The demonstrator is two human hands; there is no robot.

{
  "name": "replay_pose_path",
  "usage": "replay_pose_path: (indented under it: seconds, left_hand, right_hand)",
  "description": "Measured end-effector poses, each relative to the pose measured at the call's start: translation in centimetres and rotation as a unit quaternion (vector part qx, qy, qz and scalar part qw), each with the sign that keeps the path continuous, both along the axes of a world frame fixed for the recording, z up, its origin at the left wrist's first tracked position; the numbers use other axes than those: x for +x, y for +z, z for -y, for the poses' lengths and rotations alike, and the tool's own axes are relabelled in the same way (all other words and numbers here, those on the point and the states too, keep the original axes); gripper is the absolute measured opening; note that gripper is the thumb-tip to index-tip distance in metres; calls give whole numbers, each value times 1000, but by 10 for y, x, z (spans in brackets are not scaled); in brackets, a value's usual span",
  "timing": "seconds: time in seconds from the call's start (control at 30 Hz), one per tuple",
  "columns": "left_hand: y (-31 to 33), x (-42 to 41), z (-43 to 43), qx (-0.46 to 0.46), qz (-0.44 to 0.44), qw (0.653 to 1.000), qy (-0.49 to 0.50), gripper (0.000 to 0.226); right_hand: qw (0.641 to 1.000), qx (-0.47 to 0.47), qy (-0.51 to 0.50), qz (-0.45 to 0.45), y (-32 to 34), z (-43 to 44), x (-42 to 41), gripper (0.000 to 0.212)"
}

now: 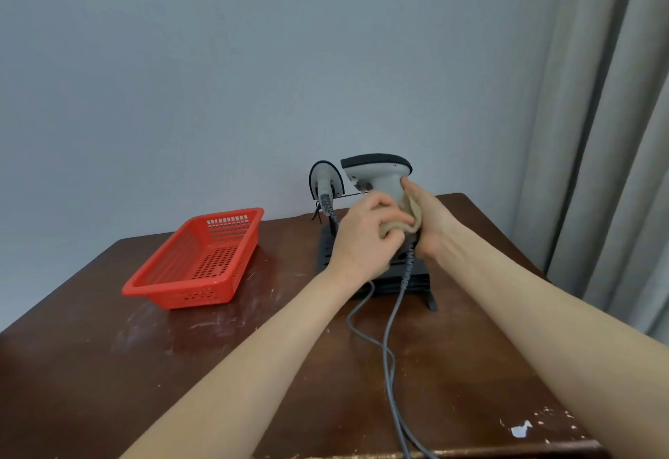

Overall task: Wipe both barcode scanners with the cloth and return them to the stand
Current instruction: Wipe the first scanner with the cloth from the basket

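Scanner (376, 173) looks white, black-topped, handle wrapped in beige cloth (413, 214).

— Where does the camera sit?
— On my head, a single wide view; it faces forward and down over the table (108, 368).
— How near?
— Near; my forearms fill the lower frame, and my left hand (365, 238) and right hand (434, 227) meet mid-frame; the wall (253, 60) fills the top; a curtain (615, 133) edges the right.
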State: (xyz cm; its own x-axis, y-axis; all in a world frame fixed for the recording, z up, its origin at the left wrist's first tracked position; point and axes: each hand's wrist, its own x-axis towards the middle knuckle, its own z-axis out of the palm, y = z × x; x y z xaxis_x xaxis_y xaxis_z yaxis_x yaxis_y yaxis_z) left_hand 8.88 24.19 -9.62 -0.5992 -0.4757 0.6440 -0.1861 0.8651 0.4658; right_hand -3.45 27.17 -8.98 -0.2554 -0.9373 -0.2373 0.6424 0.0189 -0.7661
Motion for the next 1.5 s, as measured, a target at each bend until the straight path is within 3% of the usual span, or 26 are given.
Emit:
replay_pose_path:
  seconds: [0.07, 0.13, 0.23, 0.3, 0.47, 0.7, 0.83, 0.93, 1.03, 1.3, 1.5]
  left_hand:
    - [3, 5, 1, 32, 40, 998, -22, 21]
    - [10, 9, 11, 50, 50, 997, 18, 21]
    - [20, 17, 25, 94, -59, 986, 125, 19]
    - [26, 18, 29, 95, -135, 976, 139, 24]
    - [41, 12, 26, 8, -154, 982, 108, 29]
    - [48, 4, 26, -15, -77, 993, 87, 37]
    - [46, 0, 22, -6, -21, 999, 48, 38]
    - [32, 3, 8, -51, -14, 998, 19, 28]
    - [14, 11, 3, -98, 0, 995, -10, 31]
    - [36, 3, 24, 42, -55, 995, 67, 33]
    - [10, 16, 9, -3, -31, 1000, 2, 32]
  right_hand:
    - [1000, 16, -15, -9, -3, 0, 0, 50]
    - [999, 20, -27, 22, -5, 1, 2, 51]
    - [998, 14, -40, 37, 1, 0, 1, 42]
    - [999, -6, -30, 35, 4, -1, 0, 38]
    - [996, -46, 1, 74, 10, -1, 12, 37]
    - [997, -59, 3, 48, 8, 6, 17, 49]
    - [991, -68, 8, 119, 15, 7, 20, 25]
    - [980, -82, 11, 179, 19, 6, 15, 14]
    - [992, -60, -4, 109, 18, 3, 9, 36]
    - [998, -32, 21, 50, 15, 5, 20, 22]
    - [997, -27, 31, 60, 6, 2, 14, 39]
